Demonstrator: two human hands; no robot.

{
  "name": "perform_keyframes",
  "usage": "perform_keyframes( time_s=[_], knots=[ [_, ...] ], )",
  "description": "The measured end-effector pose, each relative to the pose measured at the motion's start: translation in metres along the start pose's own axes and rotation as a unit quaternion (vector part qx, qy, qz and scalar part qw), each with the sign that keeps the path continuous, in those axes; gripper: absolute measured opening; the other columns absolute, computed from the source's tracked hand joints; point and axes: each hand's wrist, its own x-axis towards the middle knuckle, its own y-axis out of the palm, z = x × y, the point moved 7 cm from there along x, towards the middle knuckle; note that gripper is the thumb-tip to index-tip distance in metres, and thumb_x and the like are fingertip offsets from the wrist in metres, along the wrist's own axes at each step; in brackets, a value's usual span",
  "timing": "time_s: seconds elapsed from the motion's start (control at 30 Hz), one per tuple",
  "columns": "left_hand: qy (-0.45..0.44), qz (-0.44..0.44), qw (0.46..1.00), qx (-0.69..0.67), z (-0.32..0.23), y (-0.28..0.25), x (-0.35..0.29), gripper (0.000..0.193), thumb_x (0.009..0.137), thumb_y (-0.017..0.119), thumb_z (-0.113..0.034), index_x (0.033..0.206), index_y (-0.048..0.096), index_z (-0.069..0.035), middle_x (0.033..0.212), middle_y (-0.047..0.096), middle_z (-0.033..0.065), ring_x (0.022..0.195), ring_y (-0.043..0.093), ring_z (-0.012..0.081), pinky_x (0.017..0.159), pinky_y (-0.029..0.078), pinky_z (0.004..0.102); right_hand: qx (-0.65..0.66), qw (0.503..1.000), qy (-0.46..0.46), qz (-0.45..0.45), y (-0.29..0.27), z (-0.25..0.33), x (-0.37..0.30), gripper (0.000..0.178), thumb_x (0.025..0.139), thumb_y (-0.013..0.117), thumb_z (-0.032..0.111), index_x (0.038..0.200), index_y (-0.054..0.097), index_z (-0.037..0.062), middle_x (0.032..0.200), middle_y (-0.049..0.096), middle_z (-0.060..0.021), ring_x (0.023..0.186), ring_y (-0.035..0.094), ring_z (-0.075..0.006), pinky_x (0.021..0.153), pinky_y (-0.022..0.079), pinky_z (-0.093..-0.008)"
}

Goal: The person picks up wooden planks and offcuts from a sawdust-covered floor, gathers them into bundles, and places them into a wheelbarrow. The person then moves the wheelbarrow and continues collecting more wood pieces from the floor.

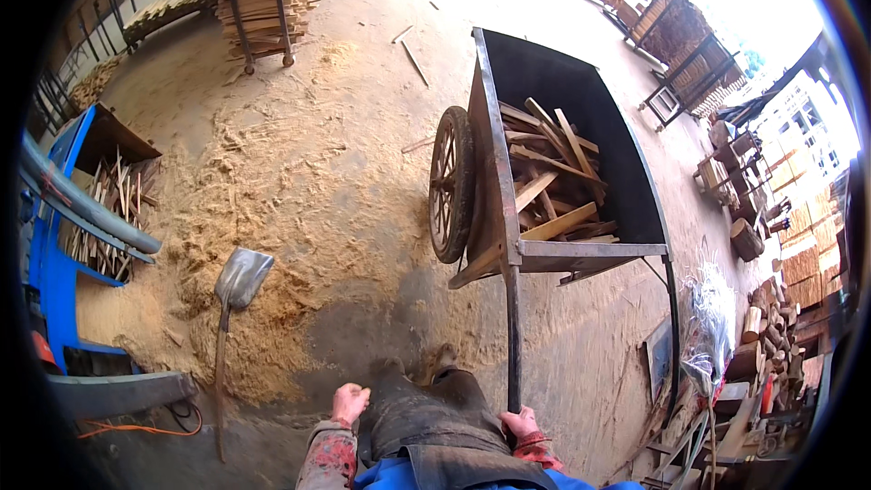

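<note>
My right hand (520, 422) is wrapped round the end of the left handle bar (513, 345) of a dark metal handcart (581, 252). The cart stands in front of me to the right, with a spoked wheel (451, 185) on its left side. Split wood offcuts (555, 172) lie jumbled in its box. The other handle bar (672, 336) slopes down on the right with no hand on it. My left hand (349, 402) hangs beside my dark apron, fingers curled in and nothing visible in them.
Left of me a shovel (243, 278) lies on sawdust (281, 336). A blue machine (56, 281) with wood strips stands at the far left, an orange cord (145, 429) below it. Wood racks (254, 0) stand behind. Firewood logs (771, 336) and a plastic bundle (709, 318) are on the right.
</note>
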Motion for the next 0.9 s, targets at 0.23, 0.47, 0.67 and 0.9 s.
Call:
perform_keyframes(
  time_s=[0.23,0.47,0.67,0.9],
  knots=[
    [0.162,0.075,0.983,0.047,-0.150,0.098,0.063,0.038,0.080,0.069,-0.029,0.099,0.063,0.003,0.085,0.069,0.0154,0.077,0.067,0.0191,0.069,0.052,0.0307,-0.009,0.998,0.068,-0.013,0.016,-0.028,-0.048,0.030,0.062,0.075,0.024,0.076,0.067,-0.0009,0.064,0.064,-0.0062,0.058,0.060,-0.0140,0.055,0.047,-0.0290],
    [0.211,0.177,0.961,0.006,-0.256,0.225,0.041,0.051,0.079,0.071,-0.042,0.100,0.063,0.005,0.087,0.068,0.0109,0.080,0.063,0.0159,0.072,0.051,0.0290,-0.058,0.992,0.096,-0.063,0.000,-0.030,-0.092,0.049,0.060,0.074,0.033,0.095,0.068,0.0003,0.084,0.069,-0.0153,0.084,0.067,-0.0251,0.077,0.051,-0.0360],
    [0.153,0.221,0.963,-0.010,-0.283,0.291,-0.002,0.062,0.075,0.074,-0.050,0.103,0.063,0.004,0.091,0.066,0.0106,0.084,0.061,0.0170,0.078,0.048,0.0315,-0.033,0.997,0.072,-0.017,-0.004,-0.097,-0.090,0.049,0.067,0.076,0.034,0.104,0.067,0.0034,0.090,0.069,-0.0145,0.087,0.065,-0.0235,0.075,0.050,-0.0377],
    [0.173,0.091,0.979,-0.058,-0.286,0.316,-0.033,0.051,0.073,0.078,-0.038,0.100,0.064,0.002,0.087,0.067,0.0076,0.080,0.061,0.0148,0.074,0.048,0.0297,-0.042,0.998,0.049,0.016,-0.025,-0.126,-0.088,0.046,0.069,0.078,0.033,0.102,0.067,0.0036,0.089,0.069,-0.0134,0.084,0.065,-0.0220,0.074,0.050,-0.0369]
  ],
)
